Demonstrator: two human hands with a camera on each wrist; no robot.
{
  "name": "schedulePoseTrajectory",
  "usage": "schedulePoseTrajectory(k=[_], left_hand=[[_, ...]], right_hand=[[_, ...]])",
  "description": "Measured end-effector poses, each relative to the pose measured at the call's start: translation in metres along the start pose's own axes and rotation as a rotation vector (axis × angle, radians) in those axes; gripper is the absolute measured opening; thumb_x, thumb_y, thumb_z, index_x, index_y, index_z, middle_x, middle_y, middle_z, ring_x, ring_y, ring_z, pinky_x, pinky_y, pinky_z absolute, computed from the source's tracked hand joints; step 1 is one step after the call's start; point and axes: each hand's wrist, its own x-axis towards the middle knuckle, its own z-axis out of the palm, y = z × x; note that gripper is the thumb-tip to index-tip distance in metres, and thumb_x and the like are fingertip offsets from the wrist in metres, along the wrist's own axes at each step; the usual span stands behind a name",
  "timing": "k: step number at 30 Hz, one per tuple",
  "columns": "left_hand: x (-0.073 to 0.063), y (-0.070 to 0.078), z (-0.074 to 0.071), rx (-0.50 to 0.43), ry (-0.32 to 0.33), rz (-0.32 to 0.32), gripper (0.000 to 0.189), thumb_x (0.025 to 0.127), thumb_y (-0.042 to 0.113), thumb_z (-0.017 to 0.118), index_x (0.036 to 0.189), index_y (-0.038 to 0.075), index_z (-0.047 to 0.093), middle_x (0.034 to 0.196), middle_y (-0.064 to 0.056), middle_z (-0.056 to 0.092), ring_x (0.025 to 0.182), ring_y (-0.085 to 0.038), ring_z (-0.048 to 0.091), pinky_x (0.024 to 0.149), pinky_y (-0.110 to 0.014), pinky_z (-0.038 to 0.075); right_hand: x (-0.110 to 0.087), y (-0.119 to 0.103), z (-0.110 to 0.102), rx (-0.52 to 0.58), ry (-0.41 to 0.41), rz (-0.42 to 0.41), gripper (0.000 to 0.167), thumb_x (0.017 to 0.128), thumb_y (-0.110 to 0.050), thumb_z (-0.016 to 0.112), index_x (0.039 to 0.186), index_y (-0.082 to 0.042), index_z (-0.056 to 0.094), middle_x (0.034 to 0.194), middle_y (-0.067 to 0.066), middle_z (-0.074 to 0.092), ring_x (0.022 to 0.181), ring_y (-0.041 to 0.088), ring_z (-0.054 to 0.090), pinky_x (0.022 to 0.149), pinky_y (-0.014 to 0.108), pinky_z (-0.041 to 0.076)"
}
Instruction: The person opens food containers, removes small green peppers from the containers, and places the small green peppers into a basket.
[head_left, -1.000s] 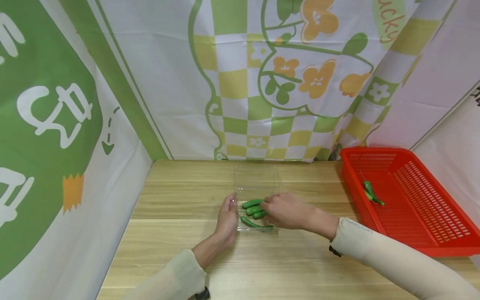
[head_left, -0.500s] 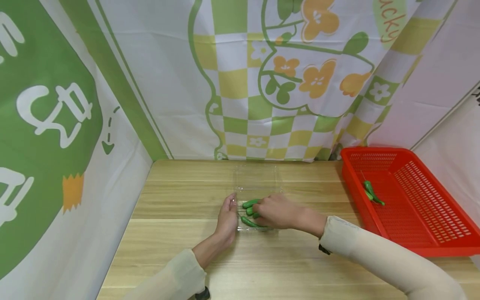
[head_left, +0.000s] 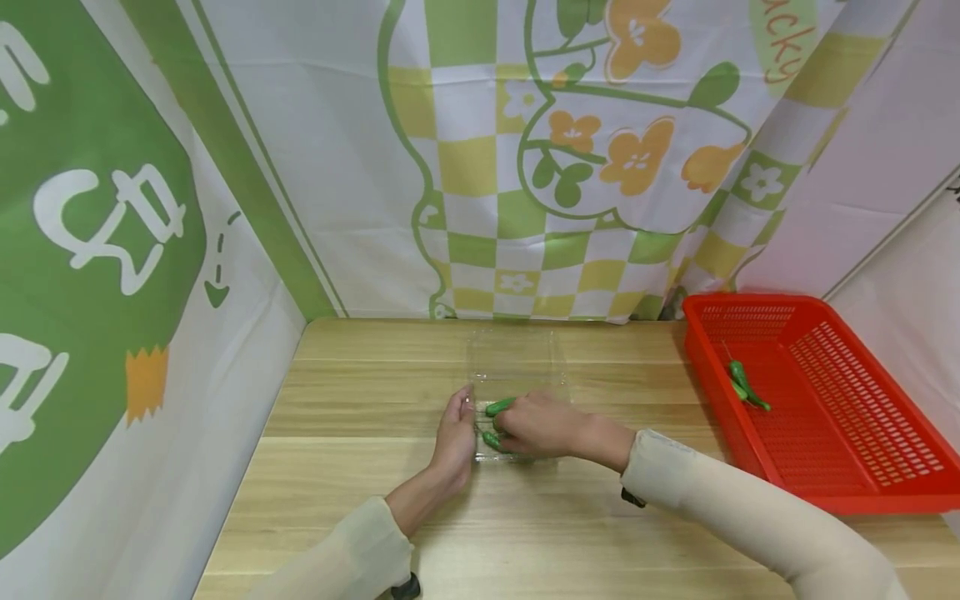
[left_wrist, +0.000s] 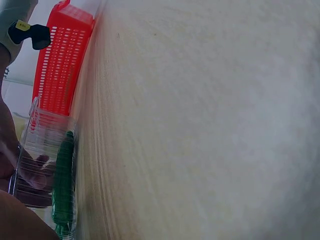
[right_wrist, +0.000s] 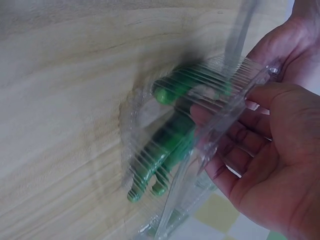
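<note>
A clear plastic clamshell box [head_left: 517, 354] lies with its lid folded back on the wooden table. My left hand [head_left: 452, 437] holds its left side, thumb at the rim. Inside the tray are several green chili peppers [head_left: 498, 407], partly covered by my right hand [head_left: 543, 425]. Through the ribbed plastic, the right wrist view shows two peppers [right_wrist: 145, 172] side by side below my fingertips and another pepper [right_wrist: 172, 90] across the box. My right fingers reach over the rim onto the peppers; I cannot tell if they pinch one. The left wrist view shows one pepper [left_wrist: 63, 180] along the wall.
A red plastic basket [head_left: 832, 450] with slotted walls stands at the right of the table, holding a few green chili peppers [head_left: 744, 385]. A patterned cloth [head_left: 570, 208] hangs behind the table [head_left: 360, 400], and a white and green panel [head_left: 240, 350] stands at the left.
My right hand has slid left across the tray, covering more of the peppers. The left hand keeps its place on the box, and the basket has not moved.
</note>
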Motion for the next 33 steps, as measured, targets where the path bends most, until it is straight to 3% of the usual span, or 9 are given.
schedulePoseTrajectory(k=[9,20,33], left_hand=[[0.000,0.000,0.001,-0.003,0.009,0.003,0.049,0.114,0.008,0.032,0.162,0.000,0.031,0.174,-0.019,0.020,0.162,-0.041,0.009,0.134,-0.055,0.005],[0.000,-0.001,0.000,0.011,-0.005,-0.018,0.049,0.115,0.009,0.030,0.163,0.002,0.029,0.176,-0.017,0.018,0.163,-0.039,0.007,0.134,-0.055,0.006],[0.000,-0.001,0.001,0.005,0.003,-0.011,0.048,0.115,0.009,0.030,0.163,0.001,0.030,0.175,-0.017,0.019,0.163,-0.039,0.008,0.134,-0.054,0.007]], right_hand=[[0.007,-0.002,0.007,-0.003,-0.019,0.018,0.034,0.099,-0.029,0.076,0.070,-0.018,0.060,0.062,-0.011,0.050,0.056,0.004,0.040,0.047,0.018,0.040],[0.014,0.000,0.014,-0.009,-0.053,0.089,0.040,0.093,-0.035,0.084,0.071,-0.022,0.052,0.069,-0.011,0.051,0.060,0.007,0.045,0.051,0.021,0.044],[0.016,0.001,0.019,-0.036,-0.022,0.105,0.042,0.092,-0.017,0.078,0.066,-0.020,0.045,0.063,-0.008,0.044,0.056,0.008,0.039,0.044,0.024,0.042]])
